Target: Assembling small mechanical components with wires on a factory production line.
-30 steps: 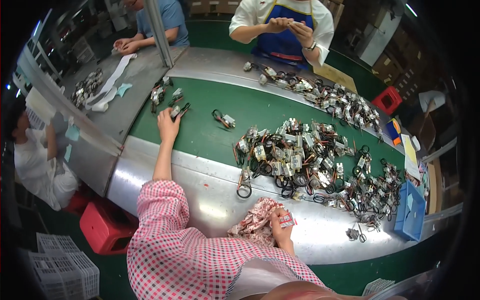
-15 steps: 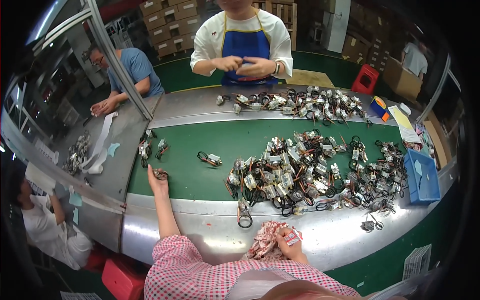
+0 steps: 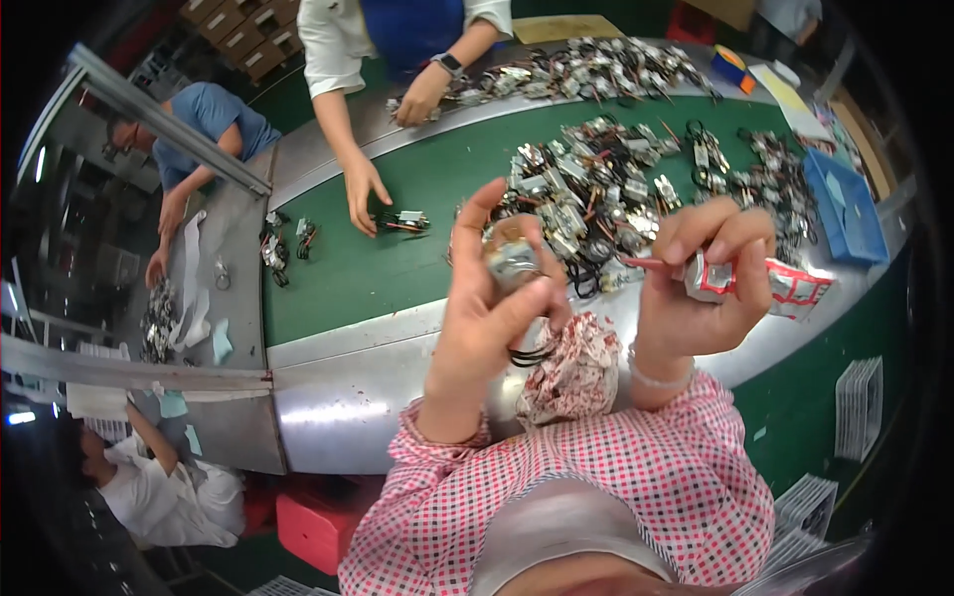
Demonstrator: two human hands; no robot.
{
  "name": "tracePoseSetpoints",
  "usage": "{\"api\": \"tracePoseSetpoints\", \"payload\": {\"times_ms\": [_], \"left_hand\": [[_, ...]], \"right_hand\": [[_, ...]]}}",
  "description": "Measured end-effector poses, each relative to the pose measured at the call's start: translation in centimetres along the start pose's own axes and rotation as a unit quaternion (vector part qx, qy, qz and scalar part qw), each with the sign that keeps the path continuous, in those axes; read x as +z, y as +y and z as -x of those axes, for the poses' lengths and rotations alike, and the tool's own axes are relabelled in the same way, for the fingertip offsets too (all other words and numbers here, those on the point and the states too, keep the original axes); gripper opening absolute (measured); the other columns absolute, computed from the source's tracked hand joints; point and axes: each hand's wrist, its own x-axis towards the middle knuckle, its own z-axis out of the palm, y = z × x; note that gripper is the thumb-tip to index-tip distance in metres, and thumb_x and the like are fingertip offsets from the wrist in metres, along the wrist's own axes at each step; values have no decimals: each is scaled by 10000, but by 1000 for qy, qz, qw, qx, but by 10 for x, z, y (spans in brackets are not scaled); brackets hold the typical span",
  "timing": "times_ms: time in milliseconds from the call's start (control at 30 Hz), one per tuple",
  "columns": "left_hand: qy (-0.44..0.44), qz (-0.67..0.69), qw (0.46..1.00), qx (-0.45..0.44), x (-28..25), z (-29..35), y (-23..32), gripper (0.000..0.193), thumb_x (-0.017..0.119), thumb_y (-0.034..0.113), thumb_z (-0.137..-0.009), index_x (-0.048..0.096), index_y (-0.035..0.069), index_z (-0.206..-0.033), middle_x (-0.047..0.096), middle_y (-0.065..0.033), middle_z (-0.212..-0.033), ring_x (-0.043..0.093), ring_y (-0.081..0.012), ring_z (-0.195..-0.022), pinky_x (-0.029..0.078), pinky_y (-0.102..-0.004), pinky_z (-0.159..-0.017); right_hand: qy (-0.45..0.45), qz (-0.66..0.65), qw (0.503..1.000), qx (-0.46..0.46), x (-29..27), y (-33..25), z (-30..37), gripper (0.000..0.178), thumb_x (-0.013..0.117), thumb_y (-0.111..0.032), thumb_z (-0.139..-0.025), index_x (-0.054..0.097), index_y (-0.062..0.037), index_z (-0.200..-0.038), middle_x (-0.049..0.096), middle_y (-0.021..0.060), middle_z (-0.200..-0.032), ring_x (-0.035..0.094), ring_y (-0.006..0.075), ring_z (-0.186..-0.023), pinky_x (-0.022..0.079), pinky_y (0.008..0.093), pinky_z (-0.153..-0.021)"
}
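Note:
My left hand (image 3: 475, 323) is raised over the near edge of the table, its fingers closed round a small wired part (image 3: 512, 260) with a clear and metal body and a black cable loop hanging below. Beside it, my right hand (image 3: 701, 298) grips a red-and-white squeeze tube (image 3: 800, 286), its thin reddish tip pointing toward the part. The tip and the part are apart. Below my hands a crumpled red-and-white rag (image 3: 576, 375) lies on the metal edge. Behind them spreads a large pile of similar wired parts (image 3: 566, 179) on the green belt (image 3: 368, 288).
Across the belt a co-worker's hand (image 3: 366, 194) reaches beside a single wired part (image 3: 405, 221). More parts (image 3: 586, 74) line the far metal ledge. A blue bin (image 3: 845, 214) stands at the right. A person in blue (image 3: 209, 124) works at the left table, near a red stool (image 3: 313, 531).
My left hand has come from the belt's left end to the middle with the wired part. My right hand has lifted the tube off the rag. The co-worker now reaches onto the belt.

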Motion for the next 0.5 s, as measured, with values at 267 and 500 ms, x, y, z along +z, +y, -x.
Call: {"api": "tracePoseSetpoints", "payload": {"times_ms": [267, 500], "left_hand": [[25, -63, 995, -75, 33, 23, -15, 739, 565, -33, -688, 167, 81, -1300, 386, -76, -1014, 490, -134, -719, 411, -206, -524], [10, -66, 992, -110, 27, 25, -9, 684, 551, -52, -725, 179, 95, -1280, 344, -69, -1032, 495, -105, -804, 448, -198, -606]], "right_hand": [[-36, 20, 998, -42, 13, -8, 22, 253, 373, -229, -838, 362, -56, -654, 439, 126, -538, 312, 123, -392, 285, 244, -396], [-128, 22, 991, 37, 6, -10, 27, 191, 411, -199, -824, 396, -38, -723, 496, 134, -625, 419, 129, -490, 426, 273, -532]]}}
